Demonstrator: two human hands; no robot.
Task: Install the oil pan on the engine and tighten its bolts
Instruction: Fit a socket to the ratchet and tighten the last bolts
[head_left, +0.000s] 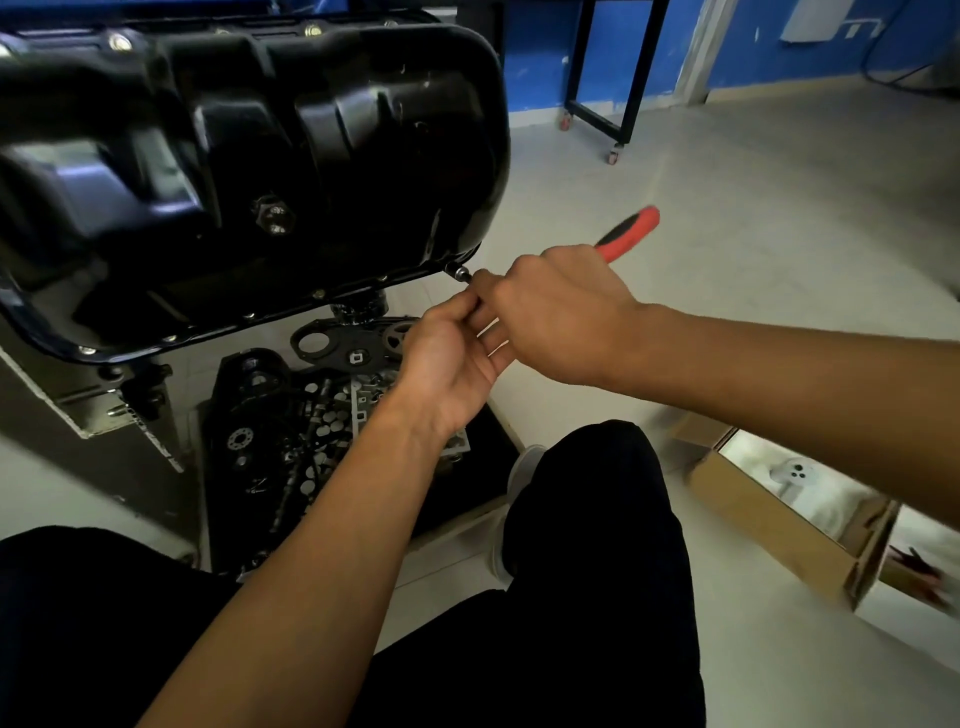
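Tightening fasteners on a glossy black pressed-steel oil pan (249, 156), a seated person in black trousers works at the pan's lower right corner. There the small steel socket (459, 271) of a red-and-black-handled ratchet wrench (626, 233) meets the thin flange (405, 274). The pan sits in place on the engine, its face tipped toward the camera, with bright bolt heads (318, 294) dotted along the rim. The right hand (561, 312) is clenched round the wrench near its head, the handle jutting out past the knuckles. The left hand (447, 358) comes up from below with its fingers curled toward the shank just behind the socket. The right hand hides the contact, so it cannot be told whether the left hand pinches the tool. The chief risk appears to be the socket riding off its bolt. The wrench meets the flange at a slant, and a hard pull on a poorly seated socket could round the head or drive knuckles into the flange edge. Heavy torque at one corner could also distort the thin flange and spoil the seal. A dropped bolt would likely vanish among the dark metal engine parts (311, 441) heaped directly below. An open brown cardboard box (769, 514) lies on the floor to the right.
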